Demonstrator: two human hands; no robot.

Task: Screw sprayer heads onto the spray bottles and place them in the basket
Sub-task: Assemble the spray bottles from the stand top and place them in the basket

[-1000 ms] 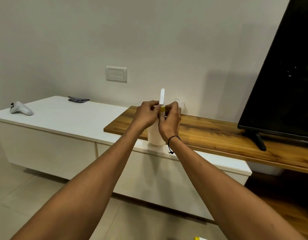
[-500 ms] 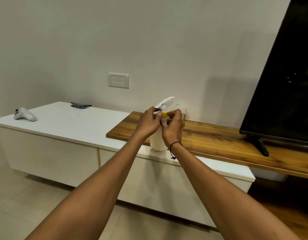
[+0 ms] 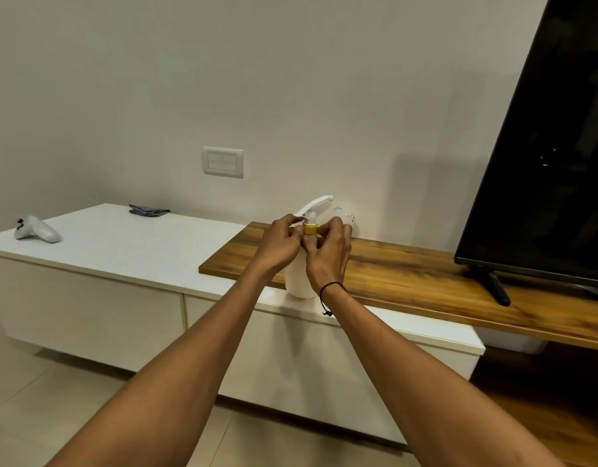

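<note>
Soft, even indoor light with mild wide-angle bending at the edges.

The wall (image 3: 290, 79) is lit evenly, slightly dimmer toward the upper left of the frame, and a broad faint shadow falls on it just left of the television (image 3: 543, 163) at the right. The dark screen shows only a few small specks of glare. The white cabinet (image 3: 122, 244) at centre left reads bright without blowing out. Straight edges bow near the frame's borders. The hands (image 3: 327, 251) at centre look slightly soft, possibly from motion blur, and the forearms at the bottom are a little out of focus.
</note>
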